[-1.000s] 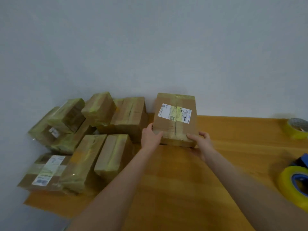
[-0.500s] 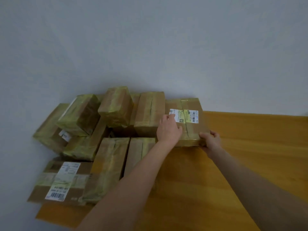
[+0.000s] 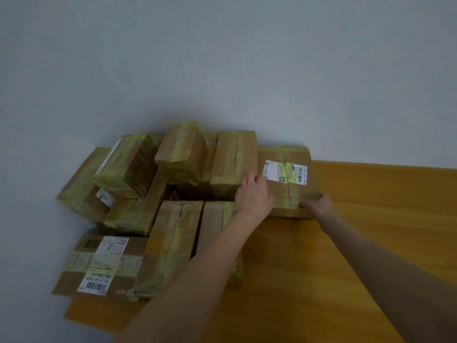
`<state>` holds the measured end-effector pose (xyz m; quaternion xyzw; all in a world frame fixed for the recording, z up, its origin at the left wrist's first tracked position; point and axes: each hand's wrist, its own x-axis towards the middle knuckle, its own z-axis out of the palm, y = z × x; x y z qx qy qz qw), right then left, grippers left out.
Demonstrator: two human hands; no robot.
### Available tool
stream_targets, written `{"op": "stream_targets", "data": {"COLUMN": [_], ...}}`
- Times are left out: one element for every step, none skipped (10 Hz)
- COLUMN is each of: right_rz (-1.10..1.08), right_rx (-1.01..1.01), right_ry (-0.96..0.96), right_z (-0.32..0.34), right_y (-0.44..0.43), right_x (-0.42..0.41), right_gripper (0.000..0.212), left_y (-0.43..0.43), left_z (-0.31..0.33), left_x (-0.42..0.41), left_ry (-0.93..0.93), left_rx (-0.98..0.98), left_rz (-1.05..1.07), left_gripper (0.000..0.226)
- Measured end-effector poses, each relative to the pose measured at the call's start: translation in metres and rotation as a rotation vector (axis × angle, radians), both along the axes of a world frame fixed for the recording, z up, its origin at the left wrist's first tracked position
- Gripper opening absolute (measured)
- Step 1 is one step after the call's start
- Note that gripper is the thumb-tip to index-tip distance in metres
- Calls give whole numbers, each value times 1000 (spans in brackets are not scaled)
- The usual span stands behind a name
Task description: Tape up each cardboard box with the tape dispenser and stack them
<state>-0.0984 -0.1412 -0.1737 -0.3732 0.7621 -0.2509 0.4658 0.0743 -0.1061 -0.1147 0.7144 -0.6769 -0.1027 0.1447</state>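
since one second ago the brown cardboard box with the white shipping label [image 3: 286,186] came down from a lifted, tilted position and moved to the left. it lay flat on the orange-brown wooden bench [image 3: 371,219], close to the pale grey wall [image 3: 222,70], its left side touching the pile of taped cardboard boxes [image 3: 180,154]. the yellow tape rolls seen before at the right edge were out of view.

both hands were on this box, apart from each other. the left hand [image 3: 254,194] rested palm down on the top face near the left edge, fingers rather straight, touching the label corner. the right hand [image 3: 319,206] held the near right corner, fingers curled over the edge.

as i judge, this box was already sealed: yellowish tape ran along its seam and over its ends. the boxes in the pile showed the same tape, some lying on the bench and some resting loosely on top of others. so the taping of all visible boxes seemed finished, and this one was just being added. what was left was probably to release it, or maybe to set it higher. whether more open boxes waited, i could not tell; no tape dispenser was visible.
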Motion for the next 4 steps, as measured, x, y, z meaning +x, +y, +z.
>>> {"op": "stream_targets", "data": {"right_rz": [44, 129, 200, 233], "right_rx": [-12, -66, -126, -189], "right_ry": [204, 381, 481, 503], "right_z": [10, 29, 46, 66], "right_y": [3, 8, 13, 18], "right_x": [1, 1, -1, -1], "right_gripper": [73, 80, 78, 74], "left_y": [-3, -4, -5, -5], "left_z": [4, 12, 18, 27], "left_x": [3, 3, 0, -5], "left_ry": [-14, -38, -41, -28], "left_rx": [-1, -2, 8, -19], "left_rz": [7, 2, -11, -20], "left_gripper": [53, 53, 52, 52]}}
